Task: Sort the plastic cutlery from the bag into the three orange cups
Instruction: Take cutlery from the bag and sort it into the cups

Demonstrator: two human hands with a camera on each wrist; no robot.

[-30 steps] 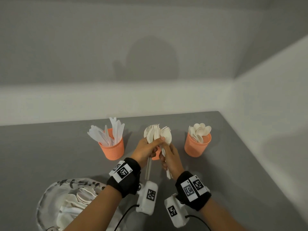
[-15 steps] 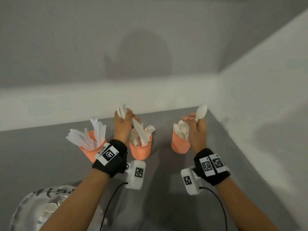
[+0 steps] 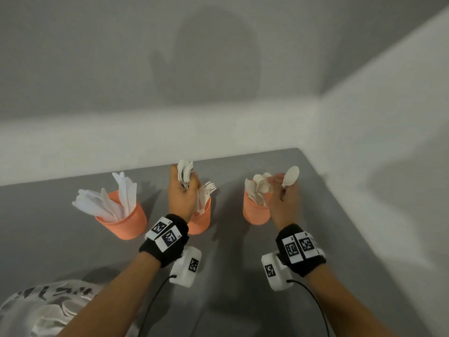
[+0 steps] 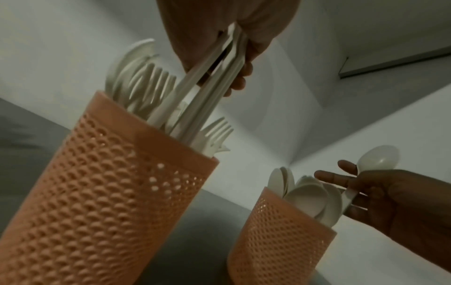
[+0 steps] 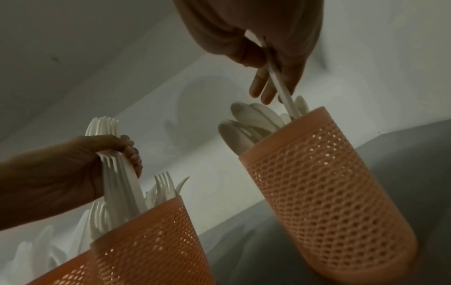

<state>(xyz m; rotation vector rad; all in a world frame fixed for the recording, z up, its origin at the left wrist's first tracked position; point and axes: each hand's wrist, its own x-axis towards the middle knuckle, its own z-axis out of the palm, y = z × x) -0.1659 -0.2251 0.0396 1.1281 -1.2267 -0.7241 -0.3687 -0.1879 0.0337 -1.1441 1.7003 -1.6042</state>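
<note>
Three orange perforated cups stand in a row on the grey table. The left cup (image 3: 126, 221) holds white knives, the middle cup (image 3: 201, 221) (image 4: 109, 192) (image 5: 151, 248) forks, the right cup (image 3: 255, 212) (image 4: 280, 237) (image 5: 329, 192) spoons. My left hand (image 3: 182, 193) (image 5: 61, 173) grips a bunch of white forks (image 3: 184, 172) (image 4: 212, 96) (image 5: 117, 169), their handle ends down inside the middle cup. My right hand (image 3: 284, 198) (image 4: 390, 202) pinches one white spoon (image 3: 290, 177) (image 4: 378, 159) (image 5: 280, 83), its handle tip at the right cup's rim.
A printed plastic bag (image 3: 43, 310) with more white cutlery lies at the near left. White walls bound the table at the back and right, close to the right cup. Bare grey tabletop (image 3: 230, 276) lies between my forearms.
My hands parted from the shared bunch: the left carried the forks to the middle cup, the right took one spoon to the right cup. Over the last half second both lowered slightly.
</note>
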